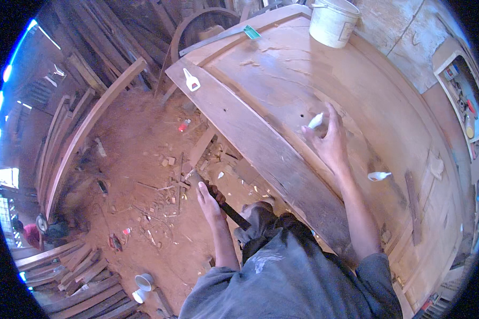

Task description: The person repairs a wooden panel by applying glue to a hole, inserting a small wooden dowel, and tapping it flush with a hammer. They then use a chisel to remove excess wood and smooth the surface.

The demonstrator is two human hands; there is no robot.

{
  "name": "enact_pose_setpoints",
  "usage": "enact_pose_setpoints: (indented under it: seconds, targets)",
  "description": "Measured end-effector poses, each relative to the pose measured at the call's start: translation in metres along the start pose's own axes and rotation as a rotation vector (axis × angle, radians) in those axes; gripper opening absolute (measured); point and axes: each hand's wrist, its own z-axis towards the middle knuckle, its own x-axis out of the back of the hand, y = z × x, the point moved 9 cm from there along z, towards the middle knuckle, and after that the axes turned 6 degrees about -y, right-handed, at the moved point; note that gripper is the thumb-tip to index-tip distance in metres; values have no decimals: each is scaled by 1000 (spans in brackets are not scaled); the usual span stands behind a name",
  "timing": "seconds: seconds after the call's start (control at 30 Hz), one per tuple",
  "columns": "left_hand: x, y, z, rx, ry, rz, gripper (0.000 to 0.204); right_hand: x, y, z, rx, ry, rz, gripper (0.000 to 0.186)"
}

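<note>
My right hand [329, 142] is over the wooden panel [266, 69], with thumb and fingers curved round a small white squeeze bottle [316, 121]. Below it, a dark hole shows in the wood. My left hand [212, 201], low beside the panel's near edge, is wrapped round the dark handle of a long tool [232, 213]. The tool's pale end points away from me; its exact kind is unclear. Another white bottle [379, 176] lies on the panel to the right of my right forearm. A white nozzled piece [191, 81] rests on the panel's far left frame.
A white bucket [332, 24] and a small green tray [252, 32] stand at the panel's far side. A wood strip [412, 207] lies at right. Scraps litter the dirt floor [127, 159]. Curved beams [90, 133] lean at left, near a person [31, 234]. An open toolbox [463, 95] is far right.
</note>
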Motion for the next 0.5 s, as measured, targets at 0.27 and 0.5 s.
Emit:
enact_pose_setpoints:
  seconds: [0.27, 0.5]
  targets:
    - [34, 3, 27, 22, 80, -58, 28, -18, 63, 29, -159, -118, 19, 24]
    - [38, -2, 32, -8, 68, -99, 31, 10, 102, 49, -291, -76, -85, 36]
